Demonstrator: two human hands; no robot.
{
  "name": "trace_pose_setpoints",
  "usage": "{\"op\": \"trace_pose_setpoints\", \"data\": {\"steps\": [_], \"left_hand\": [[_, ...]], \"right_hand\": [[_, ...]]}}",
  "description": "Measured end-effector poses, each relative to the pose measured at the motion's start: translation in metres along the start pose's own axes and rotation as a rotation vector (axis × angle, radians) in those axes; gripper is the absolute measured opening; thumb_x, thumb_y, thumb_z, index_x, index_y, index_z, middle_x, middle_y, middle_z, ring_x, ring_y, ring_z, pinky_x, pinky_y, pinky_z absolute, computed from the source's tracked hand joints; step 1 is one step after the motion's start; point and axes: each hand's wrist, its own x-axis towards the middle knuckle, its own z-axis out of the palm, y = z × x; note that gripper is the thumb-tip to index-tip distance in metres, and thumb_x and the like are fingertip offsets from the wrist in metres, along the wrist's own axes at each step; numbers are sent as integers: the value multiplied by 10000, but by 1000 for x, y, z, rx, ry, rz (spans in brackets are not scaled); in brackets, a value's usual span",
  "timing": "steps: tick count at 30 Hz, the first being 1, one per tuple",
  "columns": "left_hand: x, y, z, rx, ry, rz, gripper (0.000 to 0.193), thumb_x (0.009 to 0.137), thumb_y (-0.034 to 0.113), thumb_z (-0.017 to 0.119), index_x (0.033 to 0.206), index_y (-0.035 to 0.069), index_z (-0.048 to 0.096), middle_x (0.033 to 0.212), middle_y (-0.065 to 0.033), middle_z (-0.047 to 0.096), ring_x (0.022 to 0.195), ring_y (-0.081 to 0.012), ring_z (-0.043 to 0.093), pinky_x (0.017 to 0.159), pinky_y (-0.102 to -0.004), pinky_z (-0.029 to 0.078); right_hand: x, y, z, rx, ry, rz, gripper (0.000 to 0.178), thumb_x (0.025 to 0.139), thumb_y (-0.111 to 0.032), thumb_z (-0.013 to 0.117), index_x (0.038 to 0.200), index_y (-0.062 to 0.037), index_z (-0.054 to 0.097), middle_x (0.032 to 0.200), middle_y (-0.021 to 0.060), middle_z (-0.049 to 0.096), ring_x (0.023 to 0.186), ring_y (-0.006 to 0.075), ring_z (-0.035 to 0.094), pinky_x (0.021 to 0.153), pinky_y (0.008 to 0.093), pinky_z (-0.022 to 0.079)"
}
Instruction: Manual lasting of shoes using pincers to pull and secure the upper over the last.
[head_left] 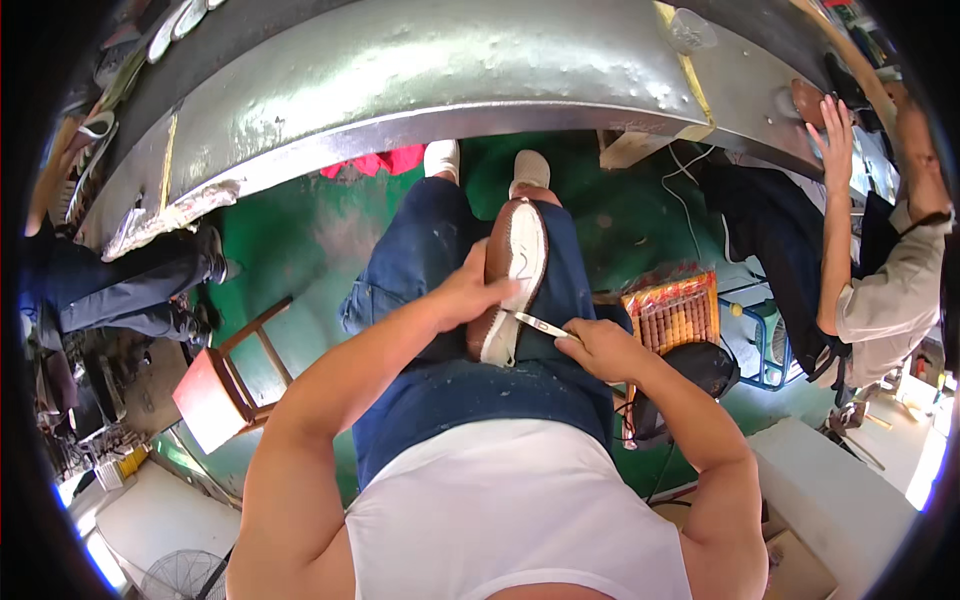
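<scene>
- I see the brown shoe [495, 258] on the lap [415, 235], against the inside of the right thigh. Its wide end points at the front edge of the metal bench [440, 85] and its narrow end is near the belly.
- Its white face [524, 250] is turned up. I think that is the bottom, but I can't be sure.
- The left hand [468, 297] is wrapped on the shoe's left side, with the thumb lying over the white face.
- The right hand [598, 348] pinches a thin white tool [542, 325]. Its tip is at the shoe, close to the left thumb. I can't tell if it touches. The two hands are apart but near each other.
- I guess the shoe is light. The brown side should bend a little if I squeeze, and the white part looks stiffer.
- It is round underneath, so I think it could rock on the leg. I would hold it by the brown side, near the middle, and press it down on the thigh.
- I would want the thumb well away from the tip, in case the tool is sharp.
- I would hold the tool by its back end, as it looks thin and may slip.
</scene>
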Motion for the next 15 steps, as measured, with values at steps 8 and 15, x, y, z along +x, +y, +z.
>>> {"op": "trace_pose_setpoints", "data": {"steps": [8, 15], "left_hand": [[7, -50, 22, -48, 161, 247, 907, 844, 151, 722, 1553, 76, 162, 1461, -215, 365, 1373, -302, 378, 1137, -378, 323], [-17, -44, 35, 485, 293, 226, 1008, 879, 354, 678, 1560, 12, 18, 1572, -289, 139, 1477, -402, 154, 1200, -418, 190]], "right_hand": [[-23, -24, 13, -393, 64, -135, 377, 965, -380, 564, 1002, -6, 600, 907, 195, 673, 841, 359, 676, 737, 449, 543], [-10, -3, 1, -101, -258, 8, 479, 1016, -449, 449, 1008, -6, 632, 919, 241, 674, 902, 441, 650, 795, 506, 505]]}}
